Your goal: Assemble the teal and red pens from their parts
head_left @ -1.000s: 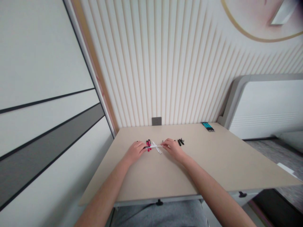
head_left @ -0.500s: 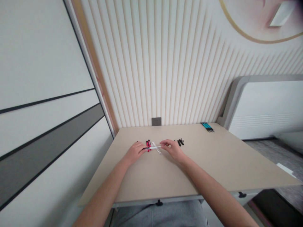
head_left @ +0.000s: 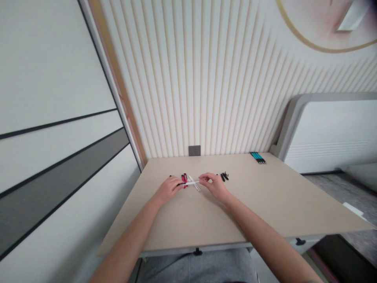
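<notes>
Both my hands rest far out on a beige table [head_left: 265,204]. My left hand [head_left: 168,188] pinches the left end of a thin white pen [head_left: 190,183] that lies level between the hands. My right hand [head_left: 214,184] is closed in a pinch at the pen's right end; what its fingertips grip is too small to name. A second white pen [head_left: 196,186] lies slanted on the table under the held one. Red pens [head_left: 184,179] lie just behind my left hand.
Small black pieces [head_left: 224,176] lie right of my right hand. Several teal and black pens [head_left: 258,157] sit at the table's far right edge. A grey socket [head_left: 194,150] is on the ribbed wall. A white and grey cabinet [head_left: 330,129] stands to the right.
My right hand has slid a little to the left along the white pen, toward my left hand. The left hand has stayed put.
</notes>
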The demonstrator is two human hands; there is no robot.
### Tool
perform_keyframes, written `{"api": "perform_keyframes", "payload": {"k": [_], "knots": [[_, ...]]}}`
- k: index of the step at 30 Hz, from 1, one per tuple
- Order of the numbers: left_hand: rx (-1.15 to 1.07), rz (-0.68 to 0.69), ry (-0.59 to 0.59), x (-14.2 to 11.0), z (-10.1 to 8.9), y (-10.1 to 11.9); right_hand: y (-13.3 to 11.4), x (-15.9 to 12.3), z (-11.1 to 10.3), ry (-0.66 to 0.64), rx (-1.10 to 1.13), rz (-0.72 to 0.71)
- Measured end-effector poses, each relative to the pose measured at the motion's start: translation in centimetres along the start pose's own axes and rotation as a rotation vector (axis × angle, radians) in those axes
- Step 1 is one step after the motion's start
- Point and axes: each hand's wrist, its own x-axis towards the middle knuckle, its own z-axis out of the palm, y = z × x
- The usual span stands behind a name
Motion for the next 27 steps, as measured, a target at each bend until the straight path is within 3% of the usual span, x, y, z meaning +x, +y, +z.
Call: {"api": "perform_keyframes", "payload": {"k": [7, 14, 20, 27], "knots": [[0.099, -0.005, -0.005, 0.1, 0.1, -0.2, 0.0, 0.1, -0.1, -0.095, -0.205, 0.065], [0.119, -0.06, 0.038, -0.1, -0.3, -0.5, 1.5, 0.9, -2.3, 0.064, -0.517, 0.032], [0.117, -0.099, 0.057, -0.3, -0.4, -0.8, 2.5, 0.7, -2.6, -0.069, -0.749, 0.149], [0.138, -0.104, 0.034, -0.3, -0.3, -0.8, 2.3, 0.2, -2.0, -0.138, -0.808, 0.157]]}}
